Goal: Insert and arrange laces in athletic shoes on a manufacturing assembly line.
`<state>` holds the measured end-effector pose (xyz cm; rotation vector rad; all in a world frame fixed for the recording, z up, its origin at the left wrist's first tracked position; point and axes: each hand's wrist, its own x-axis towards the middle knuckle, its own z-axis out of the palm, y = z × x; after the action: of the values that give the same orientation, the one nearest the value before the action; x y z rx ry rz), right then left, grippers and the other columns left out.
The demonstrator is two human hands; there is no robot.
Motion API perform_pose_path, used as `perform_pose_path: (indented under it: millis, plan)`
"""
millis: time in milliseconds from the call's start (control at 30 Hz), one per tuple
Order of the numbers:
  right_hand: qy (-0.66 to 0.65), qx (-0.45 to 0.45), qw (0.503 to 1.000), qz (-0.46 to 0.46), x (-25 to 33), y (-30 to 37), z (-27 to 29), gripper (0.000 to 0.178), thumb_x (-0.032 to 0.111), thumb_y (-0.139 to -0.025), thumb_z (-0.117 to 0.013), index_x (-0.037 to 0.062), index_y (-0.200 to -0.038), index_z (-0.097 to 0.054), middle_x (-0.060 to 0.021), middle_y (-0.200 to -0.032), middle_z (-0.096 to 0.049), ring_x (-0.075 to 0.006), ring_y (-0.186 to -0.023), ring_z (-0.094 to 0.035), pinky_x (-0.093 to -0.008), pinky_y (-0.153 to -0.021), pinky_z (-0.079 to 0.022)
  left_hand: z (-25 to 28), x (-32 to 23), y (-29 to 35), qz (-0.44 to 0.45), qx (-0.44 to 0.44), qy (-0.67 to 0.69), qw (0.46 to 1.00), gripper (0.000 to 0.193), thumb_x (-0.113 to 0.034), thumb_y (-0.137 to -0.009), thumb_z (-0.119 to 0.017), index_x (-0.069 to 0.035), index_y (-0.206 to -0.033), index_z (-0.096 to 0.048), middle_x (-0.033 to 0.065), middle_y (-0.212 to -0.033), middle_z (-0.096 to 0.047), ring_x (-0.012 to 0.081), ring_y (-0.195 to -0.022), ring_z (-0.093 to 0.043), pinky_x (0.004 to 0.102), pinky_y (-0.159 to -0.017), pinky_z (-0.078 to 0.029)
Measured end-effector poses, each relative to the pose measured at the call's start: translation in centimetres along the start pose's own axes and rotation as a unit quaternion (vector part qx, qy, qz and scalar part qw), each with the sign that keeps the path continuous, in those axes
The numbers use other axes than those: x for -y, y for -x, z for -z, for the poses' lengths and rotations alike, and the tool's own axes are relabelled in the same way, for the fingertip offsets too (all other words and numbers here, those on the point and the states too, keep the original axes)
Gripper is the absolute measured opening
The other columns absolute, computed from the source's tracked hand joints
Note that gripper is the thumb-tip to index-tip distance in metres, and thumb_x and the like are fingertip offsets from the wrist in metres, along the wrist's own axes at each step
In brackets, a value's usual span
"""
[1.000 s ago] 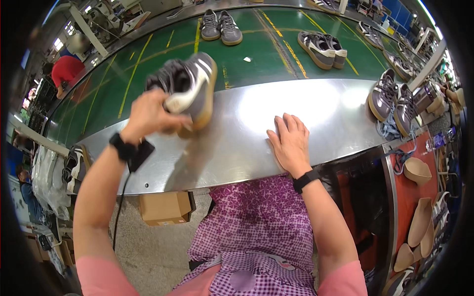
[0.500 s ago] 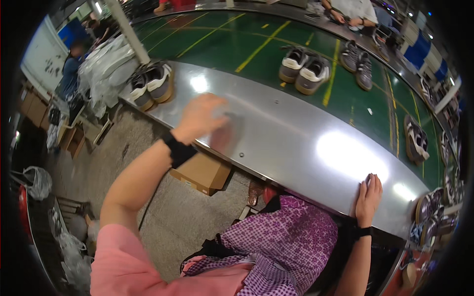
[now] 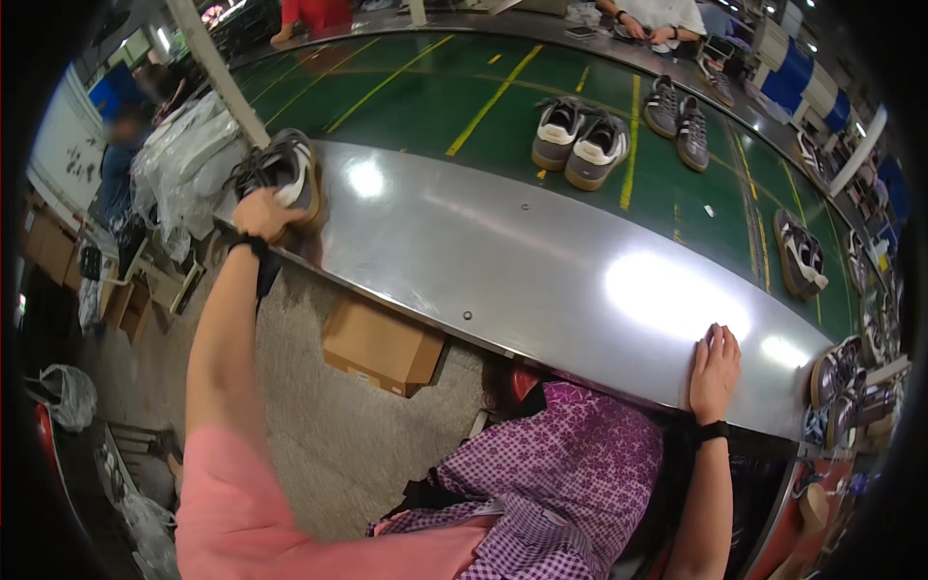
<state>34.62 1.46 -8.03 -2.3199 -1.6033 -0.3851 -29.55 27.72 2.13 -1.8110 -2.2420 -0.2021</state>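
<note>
My left hand [image 3: 259,215] is at the far left end of the metal ledge, its fingers closed on a dark sneaker of a pair there. The hand covers much of that shoe; the other sneaker [image 3: 298,174], dark with white panels and a gum sole, shows just beyond it. My right hand [image 3: 715,375] lies flat on the ledge [image 3: 464,232] near its right end, holding nothing. At the ledge's right end, close to this hand, stands another pair of dark sneakers [image 3: 833,379].
Beyond the ledge runs a green conveyor belt [image 3: 387,106] with yellow lines, carrying grey-and-white sneakers [image 3: 597,153], dark sneakers [image 3: 677,118] and another pair [image 3: 800,253]. A post [image 3: 220,72] rises at the left. Below the ledge sits a cardboard box [image 3: 379,346]. A co-worker's hands [image 3: 646,31] are across the belt.
My left hand has moved left from over the ledge to the pair of sneakers and taken hold of one. My right hand has stayed on the ledge. The view has shifted slightly.
</note>
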Motion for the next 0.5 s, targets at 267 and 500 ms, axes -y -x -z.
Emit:
perform_pose_path:
  millis: [267, 500]
  plan:
    - [-0.015, -0.014, 1.0, -0.014, 1.0, 0.4, 0.7, 0.041, 0.024, -0.094, -0.051, -0.001, -0.126, -0.052, -0.0215, -0.131, -0.051, -0.0369, -0.125, -0.044, -0.0458, -0.107, -0.032, 5.5, -11.6, 17.0, -0.318, -0.022, 0.124, 0.94, 0.042, -0.04, -0.054, -0.083, -0.009, -0.081, -0.072, 0.0065, -0.077, -0.06, 0.025, -0.072, -0.063, 0.0369, -0.062, -0.05]
    - [-0.253, -0.054, 0.966, -0.021, 1.7, 1.2, 1.5, 0.036, 0.017, -0.093, -0.054, 0.0008, -0.124, -0.054, -0.0201, -0.128, -0.053, -0.0386, -0.121, -0.046, -0.0431, -0.103, -0.037, 9.6, -28.2, 24.0, -0.53, 0.013, 0.224, 0.818, 0.037, -0.039, -0.056, -0.083, -0.013, -0.078, -0.071, 0.0057, -0.071, -0.059, 0.0242, -0.065, -0.062, 0.0377, -0.054, -0.047]
